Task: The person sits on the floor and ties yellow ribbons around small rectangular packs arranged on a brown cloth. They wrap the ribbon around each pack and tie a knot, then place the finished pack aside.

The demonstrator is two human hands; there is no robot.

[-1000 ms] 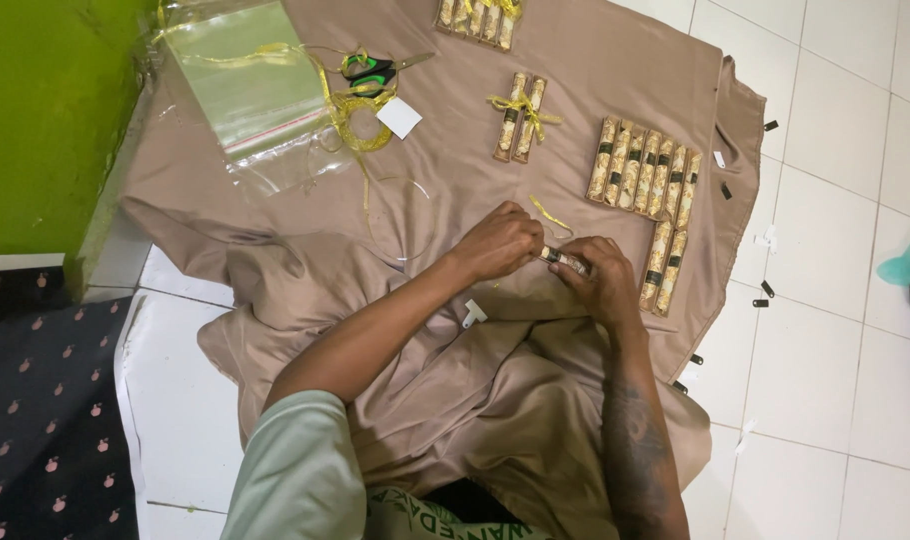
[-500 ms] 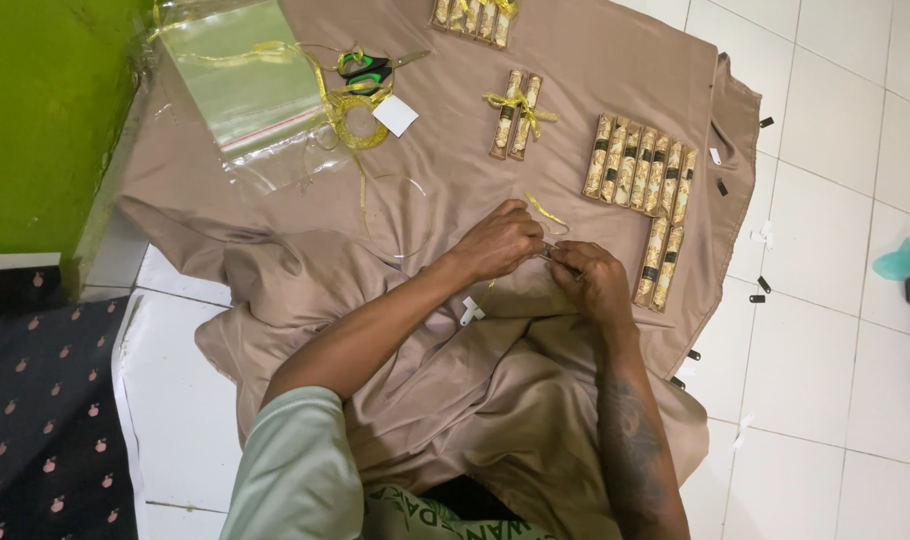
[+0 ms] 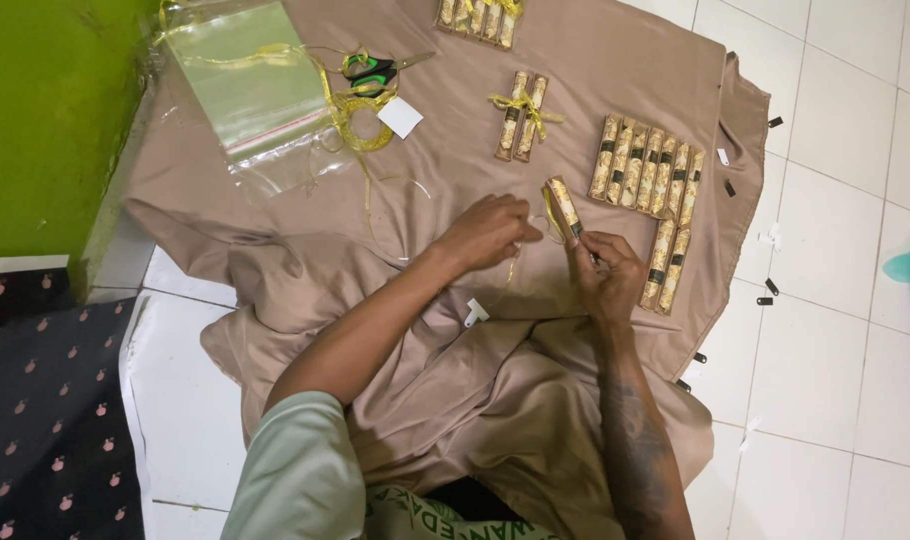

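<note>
My right hand (image 3: 607,272) grips a small gold-and-black patterned stick (image 3: 564,205) by its lower end, its top pointing away from me. My left hand (image 3: 487,232) pinches a thin yellow ribbon (image 3: 548,218) that loops beside that stick. Both hands hover over a beige cloth (image 3: 455,330) spread on the floor. To the right lies a row of several similar sticks (image 3: 648,172), with two more sticks (image 3: 667,264) below them. Farther ahead rests a ribbon-tied pair of sticks (image 3: 520,115).
Green-handled scissors (image 3: 375,70) lie on coiled yellow ribbon (image 3: 355,110) with a white tag (image 3: 400,116). Clear plastic bags (image 3: 250,90) sit at the cloth's far left. Another bundle of sticks (image 3: 478,17) is at the top edge. A green wall (image 3: 35,110) stands left; white tiles (image 3: 835,330) right.
The stick in my right hand has tipped up into view, and my left hand has drawn the yellow ribbon around beside it. Both hands stay over the same spot.
</note>
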